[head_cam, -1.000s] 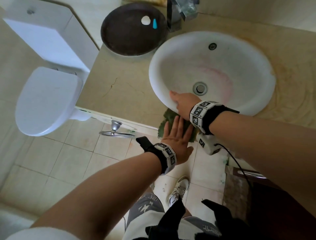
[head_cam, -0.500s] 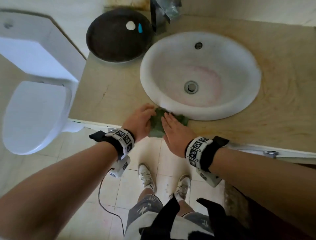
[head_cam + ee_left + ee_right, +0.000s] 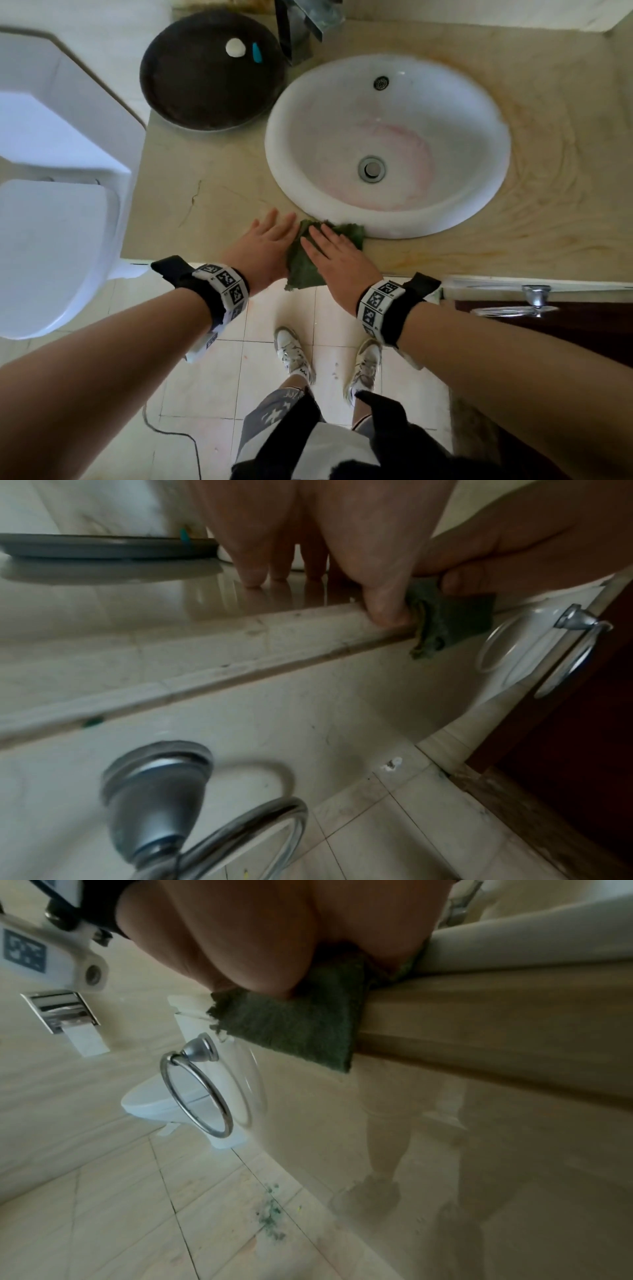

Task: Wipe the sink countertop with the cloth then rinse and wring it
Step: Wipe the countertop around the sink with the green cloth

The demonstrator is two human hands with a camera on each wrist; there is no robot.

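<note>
A green cloth lies on the beige countertop just in front of the white sink, and its near part hangs over the counter's front edge. My right hand lies flat on the cloth with straight fingers and presses it down. Beside the cloth's left edge my left hand rests on the counter with straight fingers. In the left wrist view its thumb touches the cloth at the counter edge.
A dark round tray with two small items sits at the counter's back left, beside the faucet. A toilet stands to the left. Towel rings hang below the counter front. Green crumbs lie on the floor tiles.
A second ago my arms were crossed, with the right hand on the sink rim. They have uncrossed, the right hand now lies on the cloth, and the left fingers have straightened beside it.
</note>
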